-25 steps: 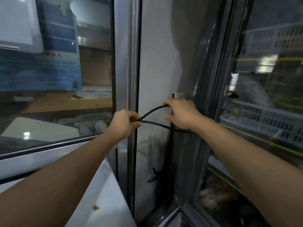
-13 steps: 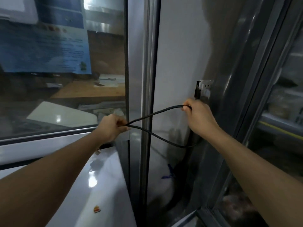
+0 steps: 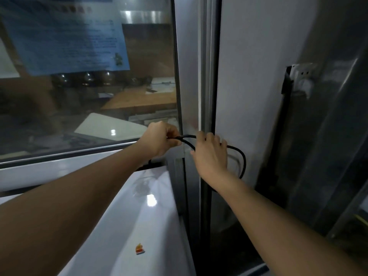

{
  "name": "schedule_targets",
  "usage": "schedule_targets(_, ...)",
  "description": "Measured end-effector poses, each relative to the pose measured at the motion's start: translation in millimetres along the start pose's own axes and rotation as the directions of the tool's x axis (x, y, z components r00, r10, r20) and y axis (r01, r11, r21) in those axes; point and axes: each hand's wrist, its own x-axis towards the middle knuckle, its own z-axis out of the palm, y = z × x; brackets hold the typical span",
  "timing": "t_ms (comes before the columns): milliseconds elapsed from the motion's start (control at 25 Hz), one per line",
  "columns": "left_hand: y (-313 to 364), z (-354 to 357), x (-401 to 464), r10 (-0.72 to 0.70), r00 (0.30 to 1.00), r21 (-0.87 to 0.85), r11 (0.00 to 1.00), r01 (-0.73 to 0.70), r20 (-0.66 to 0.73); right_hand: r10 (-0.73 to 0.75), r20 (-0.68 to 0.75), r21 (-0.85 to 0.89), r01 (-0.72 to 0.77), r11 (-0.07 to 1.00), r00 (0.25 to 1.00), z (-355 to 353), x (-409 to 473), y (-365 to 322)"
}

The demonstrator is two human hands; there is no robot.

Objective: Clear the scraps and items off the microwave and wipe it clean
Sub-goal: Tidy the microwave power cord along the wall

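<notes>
The white top of the microwave fills the lower left, with a small red and yellow scrap lying on it. A black power cable loops in front of the grey wall. My left hand grips one end of the loop near the window frame. My right hand holds the cable close beside it, fingers curled over the cord. The two hands are nearly touching.
A white wall socket sits on the wall at upper right. A window with a blue notice runs along the left. A metal frame post stands between window and wall. A steel cabinet side is at right.
My right hand has come down and left from the wall socket with the cable to meet my left hand, folding the cord into a tighter loop. The view has shifted left.
</notes>
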Motion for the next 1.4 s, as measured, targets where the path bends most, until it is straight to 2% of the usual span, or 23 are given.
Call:
schedule_targets(120,-2.8,1.9,-0.1,0.001,1.0,0.029,1.0,-0.002,0.004,0.016,0.004,0.068,-0.017,0.998,1.0,15.9,1.1,1.6)
schedule_targets(320,-1.8,7.1,0.8,-0.018,0.998,0.059,0.998,0.014,0.06,-0.041,0.059,-0.103,0.047,0.994,0.997,21.7,8.4,16.1)
schedule_targets(400,-2.0,6.7,1.3,-0.026,0.997,0.057,0.998,0.022,0.068,-0.024,0.1,-0.03,0.027,0.999,0.995,21.7,10.9,18.1)
schedule_targets(560,-9.9,2.2,-2.1,-0.081,0.994,0.048,0.996,0.077,0.074,-0.036,0.084,0.054,0.031,0.998,0.996,21.5,8.6,25.2)
schedule_targets(720,-24.7,-1.2,-9.3,-0.138,0.989,0.049,0.99,0.136,0.046,-0.059,0.094,0.226,0.037,0.973,0.994,25.7,4.3,33.1)
schedule_targets(920,-41.7,-2.6,-20.4,-0.144,0.989,0.225,0.965,0.138,0.014,-0.003,0.107,0.445,-0.045,0.894,0.994,34.6,8.3,34.0)
schedule_targets(1080,-55.0,-5.0,-33.0,-0.127,0.991,0.354,0.926,0.134,-0.043,0.089,0.129,0.633,-0.151,0.759,0.988,52.1,9.6,28.6)
schedule_targets(1240,-57.7,-6.6,-40.0,-0.097,0.992,0.438,0.89,0.123,-0.082,0.168,0.154,0.73,-0.227,0.644,0.974,67.5,6.4,19.8)
schedule_targets(1320,-57.8,-7.8,-40.9,-0.095,0.99,0.477,0.869,0.132,-0.102,0.181,0.234,0.799,-0.295,0.524,0.955,72.1,7.1,14.3)
schedule_targets(1400,-55.9,-9.4,-41.4,-0.096,0.988,0.449,0.882,0.141,-0.123,0.166,0.352,0.851,-0.388,0.354,0.921,77.6,5.8,7.8)
